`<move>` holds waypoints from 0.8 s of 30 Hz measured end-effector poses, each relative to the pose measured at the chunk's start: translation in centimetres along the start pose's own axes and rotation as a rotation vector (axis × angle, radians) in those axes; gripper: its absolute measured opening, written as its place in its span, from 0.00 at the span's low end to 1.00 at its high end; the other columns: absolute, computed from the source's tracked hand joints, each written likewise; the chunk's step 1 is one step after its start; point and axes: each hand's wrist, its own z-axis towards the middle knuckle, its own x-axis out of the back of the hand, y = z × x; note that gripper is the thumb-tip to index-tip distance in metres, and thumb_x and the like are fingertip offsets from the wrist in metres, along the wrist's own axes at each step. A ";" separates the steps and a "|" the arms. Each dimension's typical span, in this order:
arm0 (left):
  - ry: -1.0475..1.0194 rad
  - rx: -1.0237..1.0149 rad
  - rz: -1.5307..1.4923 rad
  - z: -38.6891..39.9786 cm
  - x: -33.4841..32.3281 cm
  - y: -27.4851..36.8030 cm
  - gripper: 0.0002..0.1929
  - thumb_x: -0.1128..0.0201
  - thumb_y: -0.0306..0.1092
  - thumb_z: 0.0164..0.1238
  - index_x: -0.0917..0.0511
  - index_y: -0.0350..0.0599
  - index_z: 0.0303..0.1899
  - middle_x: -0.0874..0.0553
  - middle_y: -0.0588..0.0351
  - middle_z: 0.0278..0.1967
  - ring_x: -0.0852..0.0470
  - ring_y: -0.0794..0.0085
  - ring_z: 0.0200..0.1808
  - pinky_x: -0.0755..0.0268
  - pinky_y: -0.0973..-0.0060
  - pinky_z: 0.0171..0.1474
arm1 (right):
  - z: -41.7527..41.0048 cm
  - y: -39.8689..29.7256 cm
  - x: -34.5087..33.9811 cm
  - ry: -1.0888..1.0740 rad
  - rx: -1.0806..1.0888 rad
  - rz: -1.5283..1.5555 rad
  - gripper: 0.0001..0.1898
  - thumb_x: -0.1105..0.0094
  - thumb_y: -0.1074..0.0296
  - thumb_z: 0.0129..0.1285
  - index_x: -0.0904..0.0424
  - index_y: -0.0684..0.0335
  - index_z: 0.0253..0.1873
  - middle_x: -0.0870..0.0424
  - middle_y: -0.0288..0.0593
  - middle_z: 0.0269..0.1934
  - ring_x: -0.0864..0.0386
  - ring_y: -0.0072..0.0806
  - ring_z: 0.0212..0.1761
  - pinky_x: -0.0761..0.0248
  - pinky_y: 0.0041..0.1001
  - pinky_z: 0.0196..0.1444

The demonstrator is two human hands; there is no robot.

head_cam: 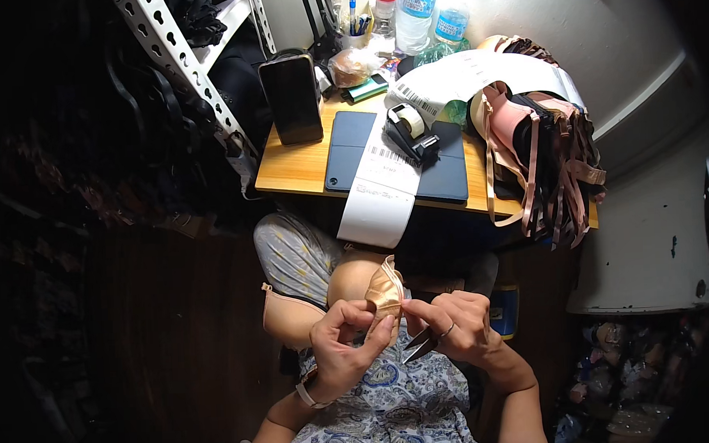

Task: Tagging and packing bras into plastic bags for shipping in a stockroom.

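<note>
A beige bra [356,274] with molded cups lies across my lap, one cup hanging over my knee. Its shiny side band is pinched between the thumb and fingers of my left hand [350,342], which wears a band at the wrist. My right hand [454,323], with a ring on one finger, touches the band's edge with its fingertips. Tucked in that same hand is a pair of small metal thread snips [420,343], blades apart and pointing down to the left. The palm side of the right hand is hidden.
A wooden table [294,165] in front bears a smartphone [292,100], a dark tablet case [351,139], a tape dispenser [411,131], a strip of printed labels [383,191], plastic bottles [416,20] and a pile of bras [527,133] overhanging its right edge. A perforated metal shelf [179,63] stands left.
</note>
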 end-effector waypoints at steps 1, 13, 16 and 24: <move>0.000 0.001 -0.001 0.0 0.0 0.1 0.09 0.38 0.17 0.57 0.31 0.34 0.34 0.19 0.48 0.38 0.19 0.76 0.40 0.24 0.81 0.43 | 0.0 -0.1 0.1 -0.026 0.026 -0.061 0.16 0.38 0.73 0.48 0.23 0.65 0.46 0.30 0.31 0.17 0.32 0.19 0.14 0.40 0.21 0.16; -0.010 0.082 -0.105 0.3 0.5 0.5 0.09 0.39 0.17 0.59 0.32 0.37 0.33 0.19 0.48 0.38 0.19 0.76 0.39 0.24 0.82 0.42 | -0.1 -0.2 0.0 0.018 -0.029 0.052 0.13 0.37 0.73 0.45 0.28 0.61 0.37 0.29 0.30 0.18 0.29 0.20 0.16 0.39 0.20 0.18; -0.022 0.089 -0.118 0.4 0.7 0.6 0.09 0.39 0.18 0.59 0.33 0.37 0.33 0.19 0.47 0.39 0.19 0.76 0.39 0.24 0.81 0.42 | 0.0 -0.2 0.3 0.042 -0.062 0.090 0.16 0.35 0.73 0.43 0.27 0.61 0.39 0.29 0.30 0.18 0.28 0.21 0.16 0.39 0.22 0.18; -0.034 0.046 -0.042 0.2 0.3 0.5 0.09 0.39 0.17 0.58 0.32 0.36 0.33 0.18 0.47 0.38 0.19 0.76 0.40 0.24 0.81 0.43 | 0.0 -0.1 0.2 -0.001 -0.001 -0.019 0.16 0.35 0.72 0.45 0.23 0.64 0.43 0.31 0.30 0.18 0.31 0.20 0.16 0.42 0.21 0.18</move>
